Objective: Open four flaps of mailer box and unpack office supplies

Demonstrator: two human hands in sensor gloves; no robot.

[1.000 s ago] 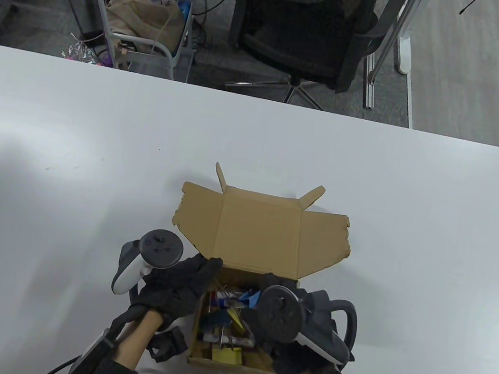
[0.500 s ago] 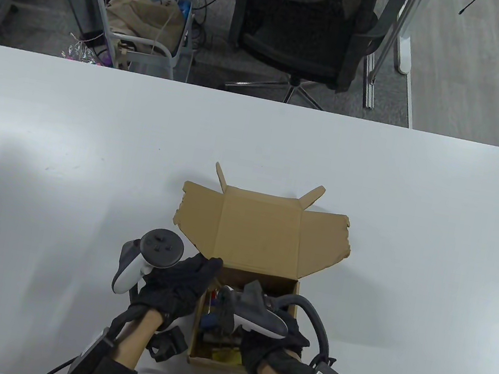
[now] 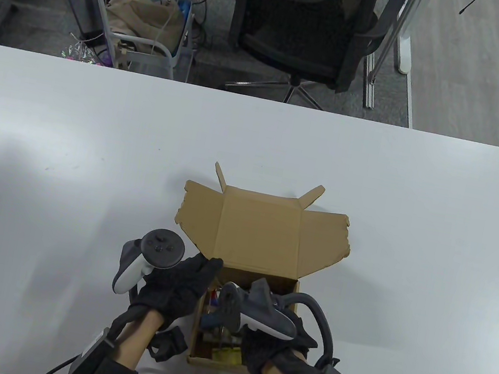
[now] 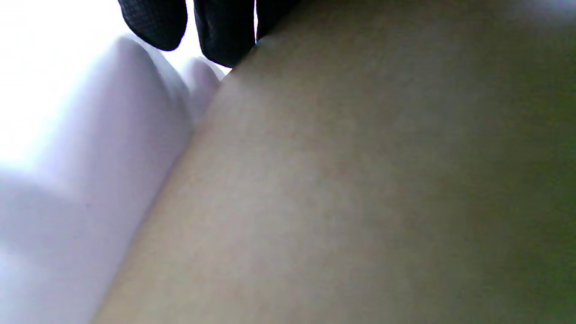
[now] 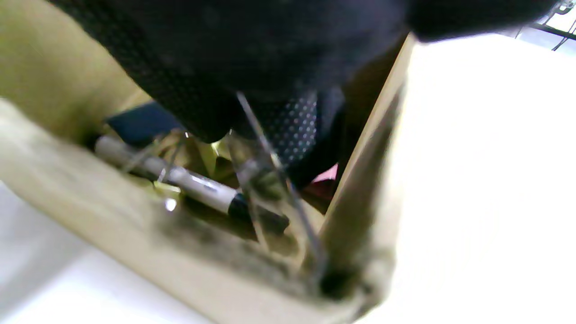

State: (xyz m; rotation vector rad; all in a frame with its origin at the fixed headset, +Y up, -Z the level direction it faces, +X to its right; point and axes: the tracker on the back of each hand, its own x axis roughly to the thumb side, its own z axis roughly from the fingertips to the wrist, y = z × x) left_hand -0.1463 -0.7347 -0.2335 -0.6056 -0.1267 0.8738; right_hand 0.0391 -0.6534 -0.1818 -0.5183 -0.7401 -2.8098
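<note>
White and broad, the bench (image 3: 93,145) is carrying a brown mailer box (image 3: 259,242) near its front edge, lid and side flaps lying folded back flat. An office chair (image 3: 305,37) is standing beyond the far edge. The left hand (image 3: 177,283) is resting with straight fingers against the box's left wall. The right hand (image 3: 272,345) is reaching down inside the box among the office supplies (image 3: 222,341), where a marker (image 5: 180,175) is lying; whether its grip is pinching anything cannot be told.
</note>
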